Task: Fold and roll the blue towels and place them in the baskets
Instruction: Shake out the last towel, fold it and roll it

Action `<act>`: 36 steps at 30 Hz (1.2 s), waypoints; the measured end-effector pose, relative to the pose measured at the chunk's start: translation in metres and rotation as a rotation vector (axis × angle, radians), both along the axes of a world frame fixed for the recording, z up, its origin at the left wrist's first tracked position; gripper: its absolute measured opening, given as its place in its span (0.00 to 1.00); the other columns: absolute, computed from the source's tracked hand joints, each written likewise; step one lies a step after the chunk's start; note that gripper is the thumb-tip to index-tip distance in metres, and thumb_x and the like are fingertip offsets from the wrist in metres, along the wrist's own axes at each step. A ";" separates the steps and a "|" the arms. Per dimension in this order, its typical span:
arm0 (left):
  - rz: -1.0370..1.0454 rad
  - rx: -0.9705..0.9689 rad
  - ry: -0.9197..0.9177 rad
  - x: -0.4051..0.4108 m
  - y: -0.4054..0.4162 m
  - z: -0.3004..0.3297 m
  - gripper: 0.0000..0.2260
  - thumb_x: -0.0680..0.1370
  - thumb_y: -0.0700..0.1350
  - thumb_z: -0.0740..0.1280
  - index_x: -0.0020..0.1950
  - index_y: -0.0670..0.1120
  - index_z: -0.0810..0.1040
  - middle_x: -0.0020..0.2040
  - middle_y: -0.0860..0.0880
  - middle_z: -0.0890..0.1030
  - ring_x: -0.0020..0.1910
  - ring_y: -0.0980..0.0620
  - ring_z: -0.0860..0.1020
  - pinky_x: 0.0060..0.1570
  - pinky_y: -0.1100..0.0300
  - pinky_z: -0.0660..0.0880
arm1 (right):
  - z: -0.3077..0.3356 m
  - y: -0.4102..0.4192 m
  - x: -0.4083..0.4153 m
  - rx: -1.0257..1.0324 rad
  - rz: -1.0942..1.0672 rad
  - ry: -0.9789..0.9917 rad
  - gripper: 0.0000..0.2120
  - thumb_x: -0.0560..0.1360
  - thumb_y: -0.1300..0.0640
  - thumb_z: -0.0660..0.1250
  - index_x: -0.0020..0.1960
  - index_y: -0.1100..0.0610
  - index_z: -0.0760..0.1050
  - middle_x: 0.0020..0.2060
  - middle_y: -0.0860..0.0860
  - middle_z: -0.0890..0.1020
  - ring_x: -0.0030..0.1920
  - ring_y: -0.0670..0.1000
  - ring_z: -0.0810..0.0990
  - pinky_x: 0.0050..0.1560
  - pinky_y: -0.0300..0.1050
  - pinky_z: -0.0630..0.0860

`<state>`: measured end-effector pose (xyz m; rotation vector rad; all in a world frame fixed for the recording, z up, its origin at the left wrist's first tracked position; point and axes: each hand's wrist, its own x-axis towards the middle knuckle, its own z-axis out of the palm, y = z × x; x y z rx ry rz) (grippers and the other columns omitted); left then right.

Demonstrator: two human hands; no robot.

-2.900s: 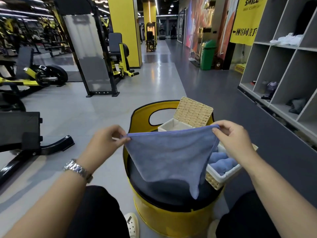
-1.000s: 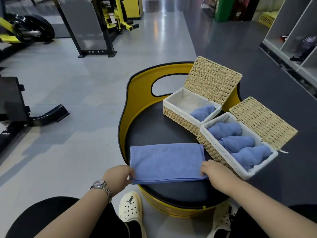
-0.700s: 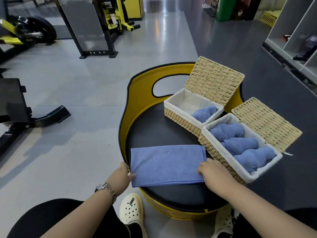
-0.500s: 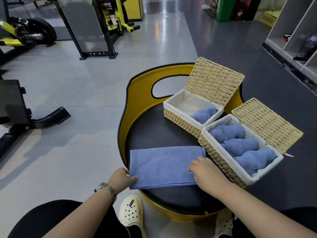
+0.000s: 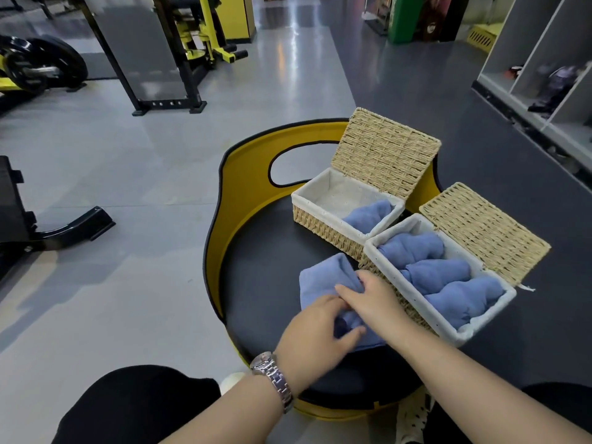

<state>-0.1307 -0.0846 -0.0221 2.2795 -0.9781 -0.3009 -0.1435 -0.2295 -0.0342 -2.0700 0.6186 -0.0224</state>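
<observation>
both hands, left (image 5: 315, 328) and right (image 5: 368, 299), grip the bunched blue towel (image 5: 323, 280) between them, beside the near basket (image 5: 480, 325).

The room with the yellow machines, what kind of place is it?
Most likely a gym. A weight plate sits on a bar, a yellow and black exercise machine stands behind, and open cubby shelves line the right wall.

Single head-worn view, facing forward and down, close over the hands (image 5: 346, 318)
</observation>
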 end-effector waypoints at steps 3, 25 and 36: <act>-0.052 0.089 -0.035 0.002 -0.004 -0.014 0.16 0.74 0.56 0.65 0.61 0.53 0.73 0.57 0.54 0.77 0.55 0.53 0.75 0.52 0.55 0.74 | -0.013 -0.020 0.001 -0.186 0.030 0.075 0.08 0.75 0.53 0.61 0.41 0.55 0.69 0.32 0.46 0.70 0.39 0.52 0.75 0.35 0.40 0.65; -0.027 0.332 -0.408 0.061 0.060 -0.051 0.13 0.74 0.54 0.59 0.50 0.52 0.79 0.57 0.55 0.79 0.57 0.53 0.78 0.58 0.56 0.72 | -0.028 -0.002 -0.001 -0.813 0.517 0.303 0.19 0.80 0.43 0.53 0.51 0.56 0.76 0.50 0.54 0.80 0.51 0.57 0.79 0.42 0.45 0.67; 0.262 0.430 0.202 0.084 0.061 -0.061 0.23 0.68 0.55 0.73 0.60 0.52 0.73 0.53 0.52 0.80 0.55 0.48 0.77 0.54 0.52 0.75 | -0.052 -0.033 0.018 -0.299 0.431 0.255 0.32 0.68 0.53 0.74 0.69 0.56 0.68 0.60 0.51 0.75 0.62 0.52 0.73 0.63 0.42 0.67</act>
